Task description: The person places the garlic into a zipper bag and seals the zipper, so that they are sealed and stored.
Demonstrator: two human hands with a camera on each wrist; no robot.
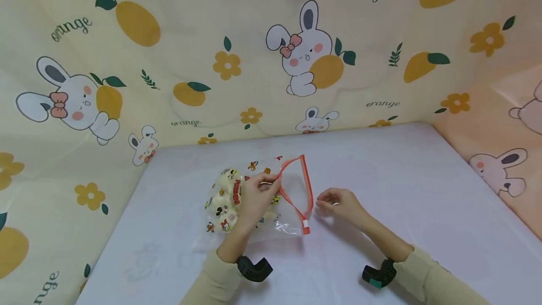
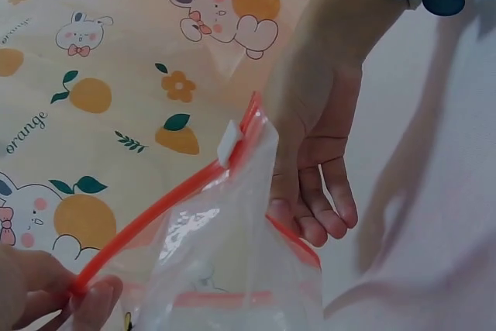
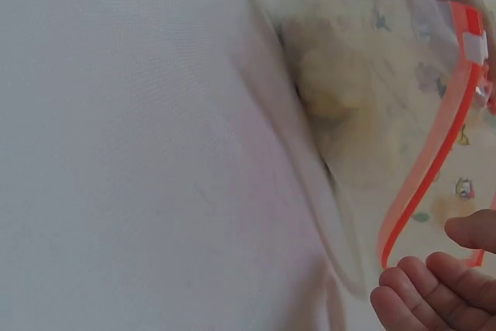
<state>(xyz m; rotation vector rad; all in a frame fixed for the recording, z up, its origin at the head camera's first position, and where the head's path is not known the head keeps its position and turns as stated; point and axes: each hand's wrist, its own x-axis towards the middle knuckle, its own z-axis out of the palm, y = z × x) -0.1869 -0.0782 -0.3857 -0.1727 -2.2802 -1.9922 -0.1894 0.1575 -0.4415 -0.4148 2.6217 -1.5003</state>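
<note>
A clear plastic slider zip bag point(image 1: 288, 227) printed with small cartoon figures lies on the table, its mouth toward the right. Pale yellowish rounded things point(image 1: 220, 199) fill its left part. My left hand point(image 1: 256, 196) pinches the near side of the red zip edge point(image 2: 167, 201) between thumb and fingers, and the mouth gapes there. A white slider point(image 2: 229, 143) sits at one end of that red strip. Just right of the mouth is my right hand point(image 1: 345, 207), its fingers point(image 3: 415, 284) loosely bent and holding nothing, right by the red rim in the right wrist view.
A white cloth point(image 1: 372, 164) covers the table. Behind it and at both sides hang curtains point(image 1: 254, 22) with printed rabbits and oranges. Each wrist wears a dark camera mount point(image 1: 254, 268) below the sleeve cuff.
</note>
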